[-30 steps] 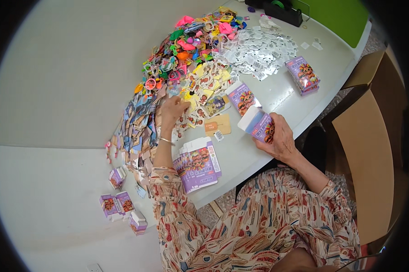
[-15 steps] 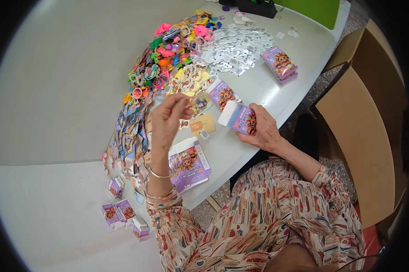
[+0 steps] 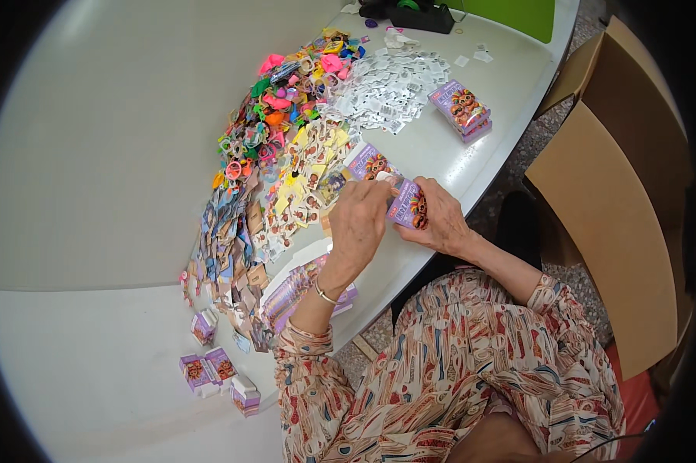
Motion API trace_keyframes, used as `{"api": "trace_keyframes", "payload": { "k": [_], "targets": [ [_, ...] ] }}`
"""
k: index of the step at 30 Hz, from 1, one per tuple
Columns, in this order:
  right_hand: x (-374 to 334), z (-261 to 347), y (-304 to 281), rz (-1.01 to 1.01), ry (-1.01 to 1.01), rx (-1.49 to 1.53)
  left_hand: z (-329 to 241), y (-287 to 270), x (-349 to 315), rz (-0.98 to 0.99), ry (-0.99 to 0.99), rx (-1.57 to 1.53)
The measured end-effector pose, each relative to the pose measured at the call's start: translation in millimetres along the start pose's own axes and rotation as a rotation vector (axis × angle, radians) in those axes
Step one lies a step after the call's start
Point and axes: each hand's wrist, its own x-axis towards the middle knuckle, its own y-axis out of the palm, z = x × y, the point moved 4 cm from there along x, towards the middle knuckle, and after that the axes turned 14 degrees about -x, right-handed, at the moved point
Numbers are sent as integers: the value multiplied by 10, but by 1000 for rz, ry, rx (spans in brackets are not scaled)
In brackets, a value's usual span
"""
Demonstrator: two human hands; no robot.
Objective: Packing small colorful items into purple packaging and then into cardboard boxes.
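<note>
My right hand [image 3: 442, 220] is wrapped around a small purple printed box [image 3: 411, 207] held over the table's near edge. At the upper left end of that box, my left hand [image 3: 357, 224] has its fingers pinched against the opening. Whatever those fingers hold is hidden behind them. Just beyond them another purple box [image 3: 371, 162] lies on the table, beside a small picture packet [image 3: 333, 184]. Below my left wrist lies a row of flat purple cartons [image 3: 294, 292], partly covered by my forearm.
Heaps of colourful trinkets [image 3: 275, 116], white slips [image 3: 394, 89], yellowish cards [image 3: 305, 166] and bluish cards [image 3: 221, 239] cover the table's middle. A small stack of purple boxes [image 3: 460, 108] stands at the right. A tape dispenser [image 3: 421, 15] sits at the back; an open cardboard carton [image 3: 610, 216] is at my right.
My left hand has moved right, from above the cards to the opening of the box in my right hand. The box's raised white flap is now mostly hidden by my fingers.
</note>
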Motion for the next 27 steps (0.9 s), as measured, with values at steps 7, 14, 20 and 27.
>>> {"api": "trace_keyframes", "payload": {
  "k": [7, 14, 20, 27],
  "targets": [
    [-16, 3, 3, 46, 9, -58, 21, 128, -121, 94, -3, 130],
    [14, -20, -4, 29, 89, -5, 38, -78, -55, -18, -69, -144],
    [-3, 1, -28, 20, 40, -12, 75, 125, -22, -36, -91, -86],
    [12, -42, -49, 90, 115, 88, 165, 254, -141, -1, -139, -209]
  ]
}}
